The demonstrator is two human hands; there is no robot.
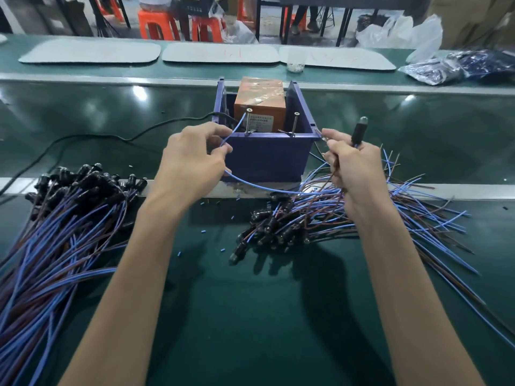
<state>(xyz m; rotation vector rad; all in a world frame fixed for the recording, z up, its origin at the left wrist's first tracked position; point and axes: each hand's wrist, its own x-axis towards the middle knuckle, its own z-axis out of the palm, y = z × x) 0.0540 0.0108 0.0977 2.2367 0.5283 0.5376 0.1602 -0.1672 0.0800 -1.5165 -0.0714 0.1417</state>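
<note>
I see a light blue wire (pixel 267 188) curving in front of a deep violet-blue box (pixel 267 157) — plain, no pattern. Inside it sits an orange block (pixel 257 105) with a pale label in dark print. The lamp (pixel 358 133) is black with a greyish dome. The left pile (pixel 55 246) and the right pile (pixel 348 218) mix blue and brown strands with black heads. The table (pixel 250 316) is dark green, the cable (pixel 83 137) black, the mats (pixel 220 52) off-white — one with faint red marks — and the stools (pixel 158 22) bright orange.
</note>
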